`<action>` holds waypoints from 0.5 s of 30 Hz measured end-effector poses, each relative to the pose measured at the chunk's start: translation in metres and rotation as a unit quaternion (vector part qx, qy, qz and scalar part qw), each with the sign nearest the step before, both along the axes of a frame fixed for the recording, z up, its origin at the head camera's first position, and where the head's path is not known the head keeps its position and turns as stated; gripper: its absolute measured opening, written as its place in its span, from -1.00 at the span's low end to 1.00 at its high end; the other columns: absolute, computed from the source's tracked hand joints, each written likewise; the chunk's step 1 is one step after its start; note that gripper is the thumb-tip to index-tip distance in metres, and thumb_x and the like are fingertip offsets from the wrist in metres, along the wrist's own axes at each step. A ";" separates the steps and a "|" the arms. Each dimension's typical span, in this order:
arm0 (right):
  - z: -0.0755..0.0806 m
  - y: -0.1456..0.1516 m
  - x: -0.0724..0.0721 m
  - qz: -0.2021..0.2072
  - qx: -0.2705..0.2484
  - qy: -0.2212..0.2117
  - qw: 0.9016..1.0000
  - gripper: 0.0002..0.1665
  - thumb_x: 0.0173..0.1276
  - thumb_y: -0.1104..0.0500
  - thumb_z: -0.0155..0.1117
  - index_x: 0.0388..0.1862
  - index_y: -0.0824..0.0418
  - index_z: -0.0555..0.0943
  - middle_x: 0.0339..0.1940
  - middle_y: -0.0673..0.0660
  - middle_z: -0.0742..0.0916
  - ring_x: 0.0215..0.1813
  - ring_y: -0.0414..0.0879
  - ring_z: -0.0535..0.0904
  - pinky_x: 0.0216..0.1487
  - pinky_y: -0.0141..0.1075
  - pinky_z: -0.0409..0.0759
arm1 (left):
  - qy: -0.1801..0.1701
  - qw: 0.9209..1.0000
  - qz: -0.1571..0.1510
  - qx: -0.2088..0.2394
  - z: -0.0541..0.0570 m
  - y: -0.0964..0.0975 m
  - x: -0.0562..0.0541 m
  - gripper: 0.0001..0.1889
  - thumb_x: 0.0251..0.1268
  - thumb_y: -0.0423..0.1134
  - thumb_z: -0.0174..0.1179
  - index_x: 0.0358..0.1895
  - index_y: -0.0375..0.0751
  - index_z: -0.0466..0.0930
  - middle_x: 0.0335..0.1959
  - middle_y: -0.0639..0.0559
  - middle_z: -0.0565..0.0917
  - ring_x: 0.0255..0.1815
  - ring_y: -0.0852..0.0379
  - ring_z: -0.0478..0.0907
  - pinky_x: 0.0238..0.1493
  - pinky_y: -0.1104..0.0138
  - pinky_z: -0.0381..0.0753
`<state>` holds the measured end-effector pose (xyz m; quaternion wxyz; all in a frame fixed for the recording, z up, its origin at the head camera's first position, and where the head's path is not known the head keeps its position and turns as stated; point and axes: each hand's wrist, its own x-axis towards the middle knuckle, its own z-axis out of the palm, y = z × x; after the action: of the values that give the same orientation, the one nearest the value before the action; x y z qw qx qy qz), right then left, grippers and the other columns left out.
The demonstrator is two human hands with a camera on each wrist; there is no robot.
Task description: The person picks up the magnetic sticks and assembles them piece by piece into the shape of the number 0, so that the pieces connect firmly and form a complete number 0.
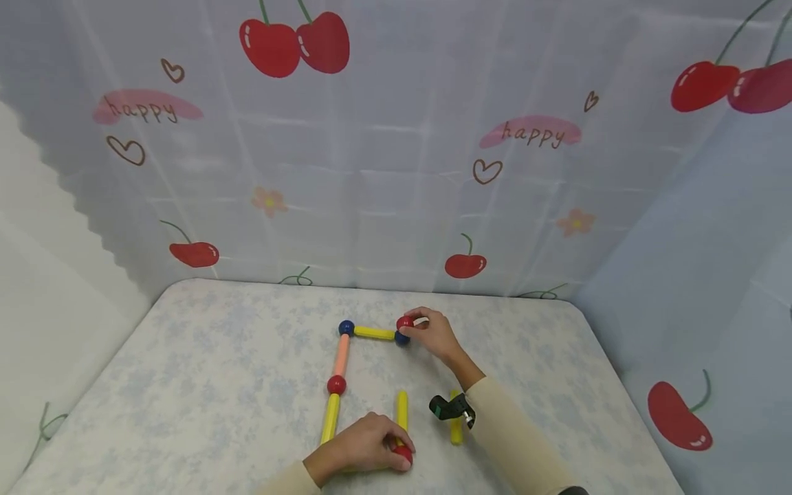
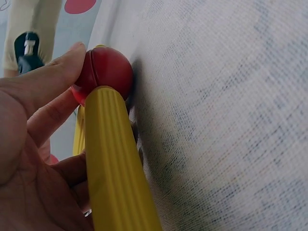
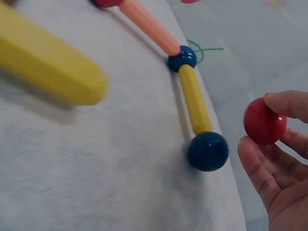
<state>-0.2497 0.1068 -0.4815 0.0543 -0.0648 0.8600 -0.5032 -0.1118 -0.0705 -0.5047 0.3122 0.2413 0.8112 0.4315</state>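
Observation:
Between thumb and fingers, my right hand [image 1: 438,337] pinches a red ball [image 3: 262,122] just above a blue ball [image 3: 208,153]. A gap shows between the two balls in the right wrist view. That blue ball ends a yellow rod [image 1: 374,333], which runs to another blue ball [image 1: 346,328]. From there a peach rod [image 1: 342,355] leads to a red ball [image 1: 337,385] and a further yellow rod [image 1: 331,416]. Low in the head view, my left hand [image 1: 370,443] grips a second red ball [image 2: 110,72], with a yellow rod [image 2: 115,159] against it.
One yellow rod [image 1: 402,408] points away from the left hand's ball. A separate yellow rod [image 1: 456,432] lies under the right forearm, partly hidden by the black wrist mount [image 1: 450,408]. Behind the pale patterned table [image 1: 216,357] hangs a cherry-print curtain [image 1: 383,206].

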 end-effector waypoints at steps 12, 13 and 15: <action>-0.024 0.022 0.037 0.103 -0.020 -0.102 0.989 -0.64 0.24 0.08 0.42 -0.04 0.21 0.65 -0.13 0.12 0.64 -0.40 -0.08 0.63 -0.32 -0.26 0.63 | -0.001 1.000 0.000 -0.004 0.006 0.002 0.000 -0.91 0.16 -0.17 0.38 -0.26 0.02 0.74 -0.53 0.20 0.57 -0.48 0.32 0.41 -0.39 0.46 0.36; -0.025 0.022 0.039 0.109 -0.019 -0.105 0.988 -0.65 0.24 0.09 0.41 -0.04 0.21 0.65 -0.14 0.11 0.64 -0.42 -0.08 0.62 -0.33 -0.26 0.63 | -0.002 1.000 0.001 -0.006 0.007 0.002 0.000 -0.91 0.16 -0.18 0.38 -0.26 0.02 0.74 -0.53 0.19 0.57 -0.48 0.31 0.41 -0.39 0.46 0.36; -0.025 0.022 0.042 0.121 -0.023 -0.109 0.986 -0.67 0.26 0.12 0.40 -0.05 0.24 0.64 -0.16 0.12 0.64 -0.45 -0.08 0.62 -0.35 -0.24 0.64 | -0.005 1.000 0.003 -0.009 0.007 0.002 0.000 -0.91 0.15 -0.18 0.38 -0.26 0.02 0.74 -0.53 0.18 0.57 -0.48 0.31 0.41 -0.38 0.45 0.36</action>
<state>-0.2075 0.1291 -0.5069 0.2068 -0.1143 0.8228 -0.5169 -0.1118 -0.0682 -0.4974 0.3176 0.2337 0.8142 0.4262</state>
